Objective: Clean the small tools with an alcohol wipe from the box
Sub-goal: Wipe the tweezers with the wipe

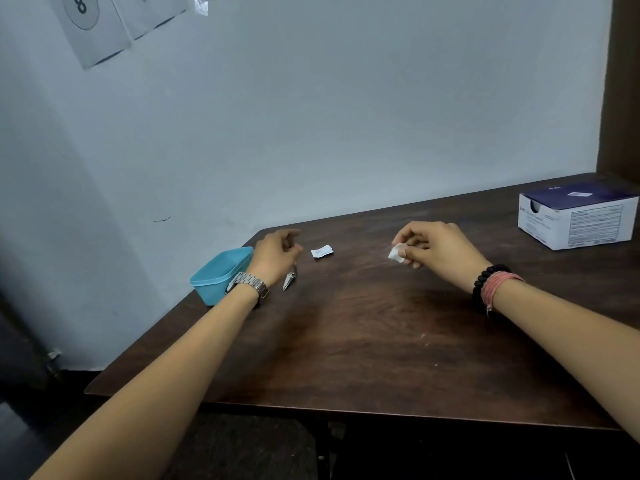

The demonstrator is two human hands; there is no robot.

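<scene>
— Clippers first: where is the nail clipper (289,280) lying relative to the two hands?

— It is lying on the bench (363,334) just beside the left hand (277,252), right under the heel of the palm, its long axis running from near-left up toward the far right. The right hand (429,245) is sitting well apart, across the middle of the bench, so the left one is plainly the nearer.

— And what is each grip doing?

— The right grip is pinching the alcohol wipe (396,254) between thumb and fingertips — closed snugly on it. The left grip is curling loosely, fingers bent inward; something thin may be hanging from it, but that is too small to tell, so whether it is holding anything cannot be told.

— Anything else lying about?

— A torn white wrapper (322,251) is resting between the hands, nearer the left. A teal container (221,273) is standing at the left edge, touching the left wrist's side of the view, and the wipe box (578,220) is sitting far right.

— So the likely next move?

— Probably the left hand is going to lift the clipper and bring it across to the wipe.
</scene>
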